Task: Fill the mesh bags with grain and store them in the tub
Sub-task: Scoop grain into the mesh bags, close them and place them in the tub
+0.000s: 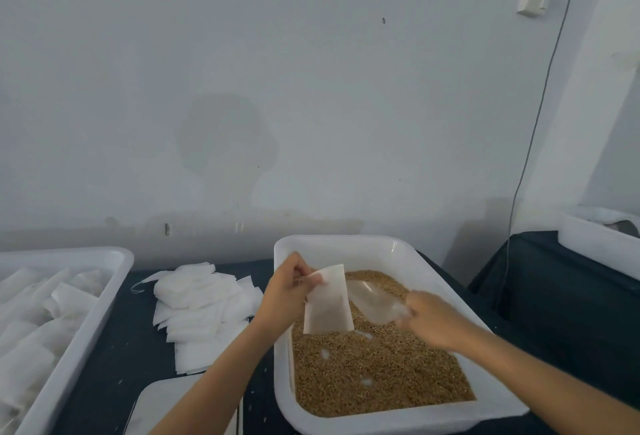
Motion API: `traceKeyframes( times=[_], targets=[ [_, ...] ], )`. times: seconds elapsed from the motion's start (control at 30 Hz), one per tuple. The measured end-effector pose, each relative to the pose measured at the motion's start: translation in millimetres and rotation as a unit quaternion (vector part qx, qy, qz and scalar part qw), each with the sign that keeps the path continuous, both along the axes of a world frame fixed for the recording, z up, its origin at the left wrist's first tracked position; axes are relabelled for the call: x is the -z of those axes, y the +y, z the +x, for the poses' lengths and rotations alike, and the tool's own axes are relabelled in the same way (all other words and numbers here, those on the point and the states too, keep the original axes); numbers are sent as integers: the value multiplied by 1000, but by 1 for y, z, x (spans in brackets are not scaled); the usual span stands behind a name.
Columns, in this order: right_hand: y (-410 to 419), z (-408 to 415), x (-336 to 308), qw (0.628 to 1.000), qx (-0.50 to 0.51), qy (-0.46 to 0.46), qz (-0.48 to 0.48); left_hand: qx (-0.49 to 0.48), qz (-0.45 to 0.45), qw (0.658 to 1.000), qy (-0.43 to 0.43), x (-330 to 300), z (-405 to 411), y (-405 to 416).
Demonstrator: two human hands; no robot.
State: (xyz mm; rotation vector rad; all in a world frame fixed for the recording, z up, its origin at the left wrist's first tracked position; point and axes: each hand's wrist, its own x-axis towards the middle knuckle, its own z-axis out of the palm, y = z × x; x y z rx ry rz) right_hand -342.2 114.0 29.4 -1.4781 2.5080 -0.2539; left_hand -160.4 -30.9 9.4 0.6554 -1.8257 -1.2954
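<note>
A white tub [346,244] in front of me holds brown grain [377,372]. My left hand [289,287] pinches the top corner of a white mesh bag [327,303], which hangs over the grain at the tub's left side. My right hand [433,320], blurred, grips the handle of a clear plastic scoop [372,299] that lies over the grain to the right of the bag. At the left, a second white tub [86,327] holds several filled white bags [38,306].
A loose pile of empty white mesh bags [204,306] lies on the dark tablecloth [114,375] between the two tubs. A white flat board [159,407] sits at the near edge. Another white tub [599,244] stands at the far right. A cable [530,143] hangs down the wall.
</note>
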Motion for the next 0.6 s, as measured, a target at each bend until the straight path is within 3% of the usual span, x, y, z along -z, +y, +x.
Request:
traceKeyframes(
  times=[0.1, 0.33, 0.43, 0.5, 0.6],
  targets=[
    [-15, 12, 28, 999, 12, -44, 1, 6, 11, 999, 48, -9, 0, 4],
    [-33, 24, 53, 996, 1, 26, 89, 24, 15, 993, 119, -30, -1, 12],
    [-29, 25, 45, 998, -27, 17, 57, 3, 41, 990, 134, -33, -5, 15],
    [-25, 28, 36, 991, -66, -109, -48, -7, 60, 988, 140, -33, -10, 16],
    [-17, 42, 18, 909, -81, -362, -190, -7, 96, 984, 152, -32, -17, 19]
  ],
)
